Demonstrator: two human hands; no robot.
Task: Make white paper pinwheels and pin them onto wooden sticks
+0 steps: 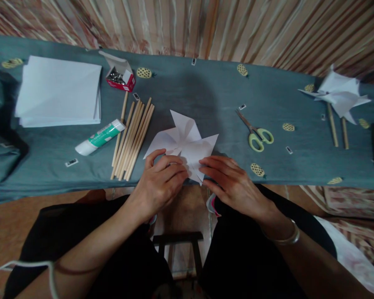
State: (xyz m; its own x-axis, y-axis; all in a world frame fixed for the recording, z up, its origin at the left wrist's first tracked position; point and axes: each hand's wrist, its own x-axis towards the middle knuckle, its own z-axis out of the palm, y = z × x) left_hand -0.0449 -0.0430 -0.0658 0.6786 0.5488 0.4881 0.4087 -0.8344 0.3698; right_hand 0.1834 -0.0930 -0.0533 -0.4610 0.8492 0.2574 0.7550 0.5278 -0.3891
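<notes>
Facing striped drapery point(187, 25) at twelve o'clock across a surface point(220, 124) spread with pineapple-printed blue-green cloth point(174, 87); below, at six, tiled floor point(180, 209) and a dark frame point(178, 237). Having stacked white paper point(60, 91) at ten, more folded paper point(341, 89) at two, and at the dial's centre, by the near edge, a white pinwheel point(191, 143). Touching it with bent fingers of left hand point(157, 185) and right hand point(237, 187); impossible to tell whether gripped. Wooden sticks point(131, 141) and glue tube point(101, 137) at nine, green-handled scissors point(253, 130) toward three, red box point(121, 86) past ten.
</notes>
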